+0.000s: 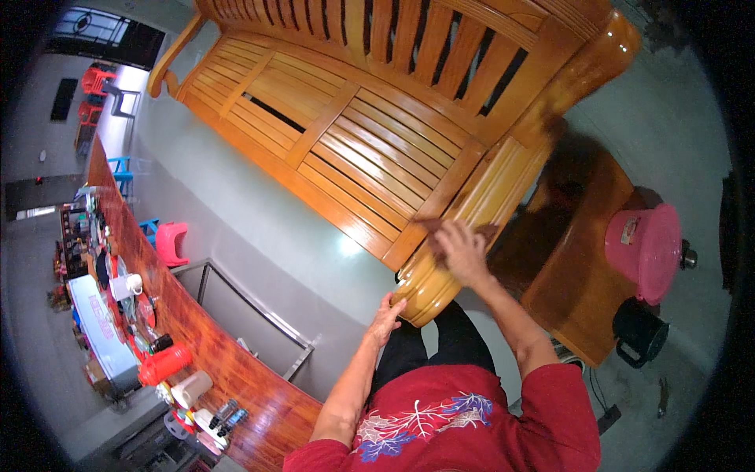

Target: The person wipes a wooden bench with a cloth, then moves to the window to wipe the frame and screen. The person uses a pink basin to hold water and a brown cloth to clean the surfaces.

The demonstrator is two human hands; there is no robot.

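Note:
A glossy wooden bench (346,157) with a slatted seat and back stretches from the upper left to the middle. Its wide, rounded armrest (480,204) ends just in front of me. My right hand (462,253) presses a dark brown cloth (481,234) onto the top of the armrest, the cloth spreading out on both sides of the fingers. Against the near left end of the armrest rests my left hand (385,321), fingers extended along its edge, with no loose object visible in it.
A brown wooden side table (578,295) stands right of the armrest, with a pink lidded bucket (643,248) and a black mug (638,332) beside it. To the left, a long reddish wooden counter (236,377) carries a red jug (165,363) and clutter. A pink stool (171,244) stands behind.

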